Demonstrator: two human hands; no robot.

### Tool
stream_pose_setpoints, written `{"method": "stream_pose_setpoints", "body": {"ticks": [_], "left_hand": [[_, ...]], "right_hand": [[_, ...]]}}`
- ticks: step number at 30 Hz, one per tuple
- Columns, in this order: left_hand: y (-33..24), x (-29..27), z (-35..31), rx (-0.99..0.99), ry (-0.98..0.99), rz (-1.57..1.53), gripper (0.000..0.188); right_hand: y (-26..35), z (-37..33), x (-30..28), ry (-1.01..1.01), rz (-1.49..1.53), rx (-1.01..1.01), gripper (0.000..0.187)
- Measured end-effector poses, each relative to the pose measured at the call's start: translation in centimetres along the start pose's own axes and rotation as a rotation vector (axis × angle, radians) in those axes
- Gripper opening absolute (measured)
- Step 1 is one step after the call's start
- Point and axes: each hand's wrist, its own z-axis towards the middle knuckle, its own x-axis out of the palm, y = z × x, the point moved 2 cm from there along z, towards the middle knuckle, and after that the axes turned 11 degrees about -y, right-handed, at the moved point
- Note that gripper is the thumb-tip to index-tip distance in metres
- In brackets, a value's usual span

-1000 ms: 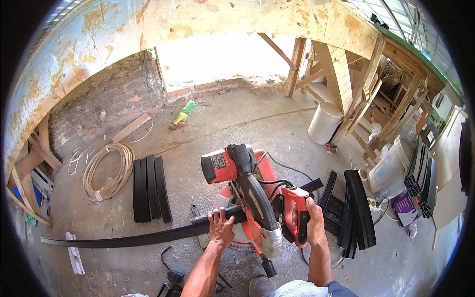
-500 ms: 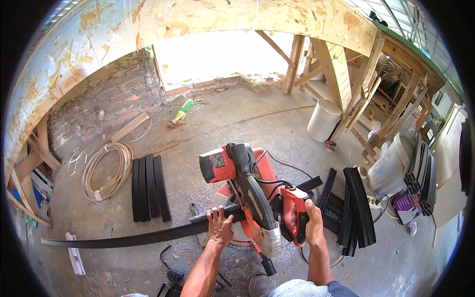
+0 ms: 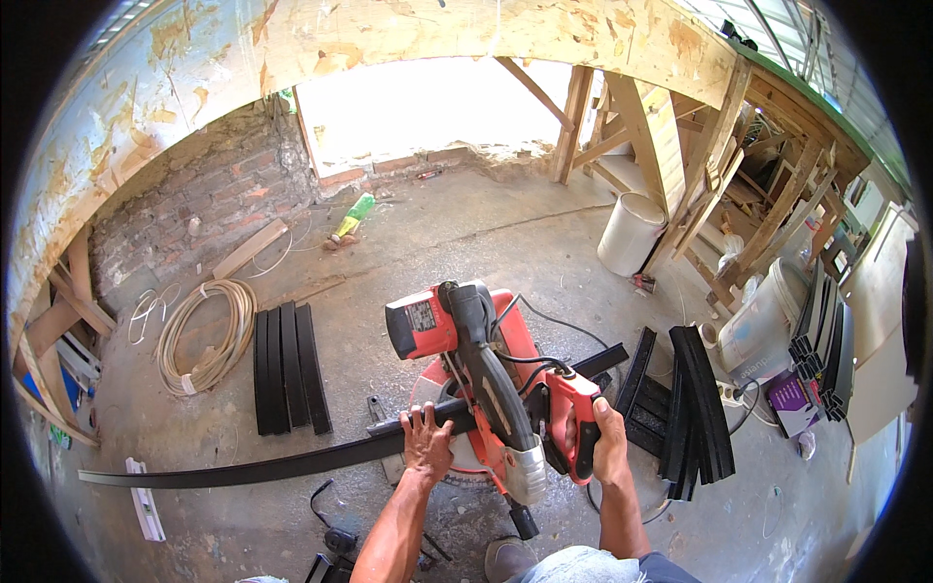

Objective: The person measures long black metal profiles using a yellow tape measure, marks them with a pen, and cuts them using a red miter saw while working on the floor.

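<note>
A red and black miter saw (image 3: 494,374) stands on the floor in front of me, its head lowered over a long black metal profile (image 3: 262,471). The profile runs from the far left into the saw, along its fence. My left hand (image 3: 428,445) presses down on the profile just left of the saw head, its fingers curled over the fence edge. With fingers wrapped round the red and black handle, my right hand (image 3: 609,439) grips the saw on its right side. The blade is mostly hidden by the guard.
Cut black profiles (image 3: 289,369) lie left of the saw, and more black pieces (image 3: 702,403) are piled to its right. A coiled hose (image 3: 206,338), a white bucket (image 3: 632,233), a green bottle (image 3: 352,219) and a white level (image 3: 146,500) are around. A power cord (image 3: 573,321) trails behind the saw.
The whole view has shifted very slightly. Both hands keep their hold, and the saw and profile look unmoved.
</note>
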Motion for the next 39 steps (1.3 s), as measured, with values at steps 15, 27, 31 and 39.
{"method": "stream_pose_setpoints", "body": {"ticks": [15, 27, 31, 39], "left_hand": [[0.0, 0.2, -0.1, 0.005, -0.012, -0.009, 0.030], [0.0, 0.3, 0.0, -0.013, 0.047, 0.029, 0.032], [0.0, 0.1, 0.1, -0.021, 0.049, 0.024, 0.032], [0.2, 0.0, -0.1, -0.016, 0.035, 0.018, 0.032]], "right_hand": [[0.6, 0.3, 0.1, 0.016, -0.007, -0.008, 0.062], [-0.2, 0.0, -0.1, 0.008, 0.006, -0.022, 0.061], [-0.3, -0.4, -0.3, 0.018, -0.021, -0.010, 0.062], [-2.2, -1.2, -0.9, 0.030, -0.008, -0.064, 0.064]]}}
